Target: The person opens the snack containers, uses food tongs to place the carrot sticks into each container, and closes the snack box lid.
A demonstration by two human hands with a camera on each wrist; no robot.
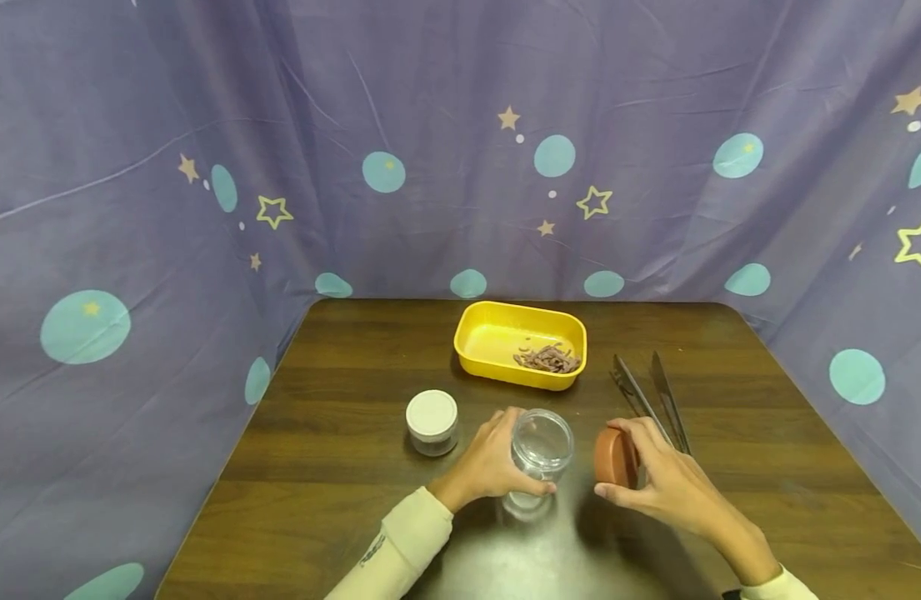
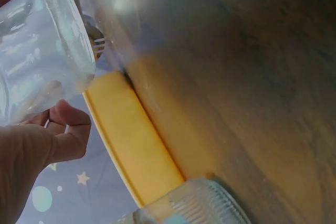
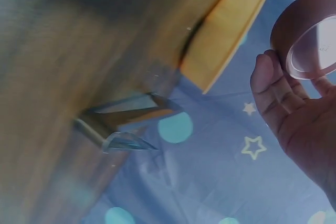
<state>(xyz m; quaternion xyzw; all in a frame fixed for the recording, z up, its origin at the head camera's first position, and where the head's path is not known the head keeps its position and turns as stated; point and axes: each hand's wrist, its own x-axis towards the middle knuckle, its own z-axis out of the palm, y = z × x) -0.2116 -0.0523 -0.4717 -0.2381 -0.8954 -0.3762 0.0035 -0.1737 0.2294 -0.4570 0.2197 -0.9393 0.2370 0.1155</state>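
Observation:
My left hand (image 1: 498, 462) grips a clear, open-topped jar (image 1: 543, 442) in the middle of the head view; the left wrist view shows the same jar (image 2: 44, 51) from the side, with see-through walls. To its right, my right hand (image 1: 666, 483) holds a brown round lid (image 1: 613, 458) by its rim, turned on edge. In the right wrist view the lid (image 3: 304, 30) shows its hollow underside. Jar and lid are apart. Left of the jar stands a smaller clear jar with a white lid (image 1: 432, 412).
Behind the jars sits a yellow tray (image 1: 478, 362) with brown strips (image 1: 550, 358) heaped at its right end. Metal tongs (image 1: 666, 400) lie spread on the wooden table (image 1: 340, 500), just beyond my right hand. A patterned curtain (image 1: 460, 167) surrounds the table's back and sides.

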